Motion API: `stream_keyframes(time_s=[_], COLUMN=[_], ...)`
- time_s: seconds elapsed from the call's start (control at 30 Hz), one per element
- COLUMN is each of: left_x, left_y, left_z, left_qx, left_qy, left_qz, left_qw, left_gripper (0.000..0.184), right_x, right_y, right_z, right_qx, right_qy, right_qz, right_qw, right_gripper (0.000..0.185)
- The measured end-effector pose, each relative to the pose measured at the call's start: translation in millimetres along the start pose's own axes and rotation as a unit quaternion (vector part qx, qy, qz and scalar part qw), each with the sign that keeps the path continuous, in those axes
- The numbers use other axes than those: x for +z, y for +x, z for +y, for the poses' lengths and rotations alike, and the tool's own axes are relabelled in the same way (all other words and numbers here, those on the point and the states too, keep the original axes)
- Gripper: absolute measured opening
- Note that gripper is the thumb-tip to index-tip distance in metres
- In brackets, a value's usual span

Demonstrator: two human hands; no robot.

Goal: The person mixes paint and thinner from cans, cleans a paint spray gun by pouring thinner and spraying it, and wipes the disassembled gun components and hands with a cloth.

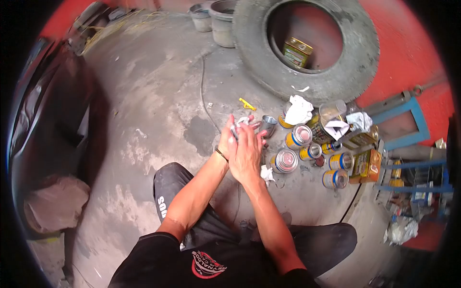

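Observation:
Above my lap, my left hand (224,142) and my right hand (245,154) are pressed together, the right one lying over the left. Between their fingers shows a crumpled whitish rag (244,121), partly hidden. The fingertips carry pinkish and grey smears. A dark band circles my left wrist. Just right of the fingers stands a small grey cup (269,126). A yellow tool (247,104) lies on the floor beyond them. Several paint cans (298,136) stand to the right, and a crumpled white paper (267,174) lies beside my right wrist.
A big tire (240,53) leans on the red wall, with a tin (297,52) inside its opening. Buckets (223,29) stand at the back. Dark car bodywork (53,125) is at the left. A blue frame (422,120) and a cluttered rack (418,188) are at the right.

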State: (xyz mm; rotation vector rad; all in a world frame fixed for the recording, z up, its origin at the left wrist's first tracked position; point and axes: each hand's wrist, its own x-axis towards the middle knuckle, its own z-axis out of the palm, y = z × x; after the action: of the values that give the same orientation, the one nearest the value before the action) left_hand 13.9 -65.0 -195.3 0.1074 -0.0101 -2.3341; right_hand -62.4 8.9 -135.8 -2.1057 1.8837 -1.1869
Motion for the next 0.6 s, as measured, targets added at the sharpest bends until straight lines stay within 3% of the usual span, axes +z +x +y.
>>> stream_keyframes(time_s=[0.13, 0.2, 0.33, 0.4, 0.53, 0.6], left_x=[47, 57, 91, 184, 258, 322], left_y=[-42, -60, -97, -111, -131, -139], left_z=[18, 8, -29, -45, -84, -92], left_qx=[0.041, 0.036, 0.051, 0.075, 0.180, 0.228], left_qy=[0.107, 0.100, -0.010, -0.026, -0.059, -0.031], left_qz=[0.216, 0.278, 0.327, 0.392, 0.281, 0.284], left_qw=[0.970, 0.955, 0.944, 0.916, 0.941, 0.931], left_gripper=[0.082, 0.087, 0.090, 0.082, 0.072, 0.072], right_x=[-62, -93, -167, -204, -262, -300], right_y=[15, 26, 30, 30, 75, 111], right_z=[-16, -25, -55, -84, -143, -181], right_qx=[-0.092, -0.128, -0.170, -0.122, -0.135, -0.169], right_qy=[0.057, 0.080, 0.105, 0.126, 0.126, 0.129], right_qz=[-0.210, -0.289, -0.362, -0.355, -0.275, -0.301], right_qw=[0.972, 0.945, 0.910, 0.918, 0.943, 0.930], right_gripper=[0.039, 0.037, 0.037, 0.036, 0.035, 0.036])
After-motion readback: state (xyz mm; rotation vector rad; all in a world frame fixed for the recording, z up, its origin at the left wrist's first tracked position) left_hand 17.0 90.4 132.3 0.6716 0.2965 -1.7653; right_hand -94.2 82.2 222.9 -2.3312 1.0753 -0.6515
